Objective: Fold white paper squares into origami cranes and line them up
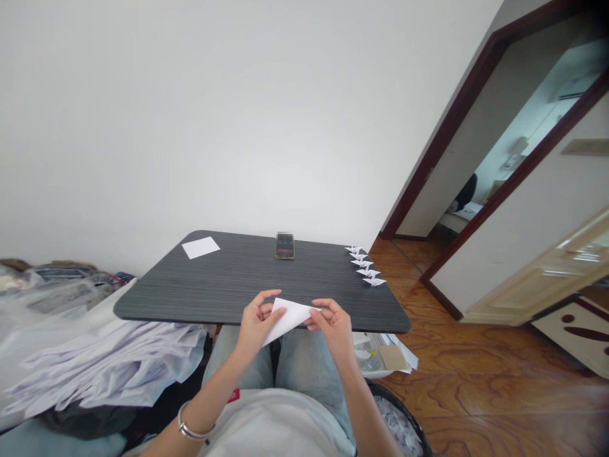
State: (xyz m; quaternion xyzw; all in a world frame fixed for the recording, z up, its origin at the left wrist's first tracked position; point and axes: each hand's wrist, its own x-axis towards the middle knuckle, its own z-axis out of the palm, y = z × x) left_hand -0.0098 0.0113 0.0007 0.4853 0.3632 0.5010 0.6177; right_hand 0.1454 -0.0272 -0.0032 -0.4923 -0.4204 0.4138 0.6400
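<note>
A folded piece of white paper (291, 317), roughly triangular, is held between both hands just over the near edge of the dark table (247, 273). My left hand (259, 320) pinches its left side between thumb and fingers, the index finger stretched out above. On the right corner, the thumb and fingertips of my right hand (332, 319) are closed. Several folded white paper cranes (363, 263) stand in a row along the table's right side. A flat stack or sheet of white paper (201, 247) lies at the far left.
Near the wall at the table's back is a small dark device (285, 246). Piled white cloth or paper (124, 362) lies to the left. Below the table's right edge are a container of papers (380, 355) and a black bin (402, 422) holding crumpled white scraps.
</note>
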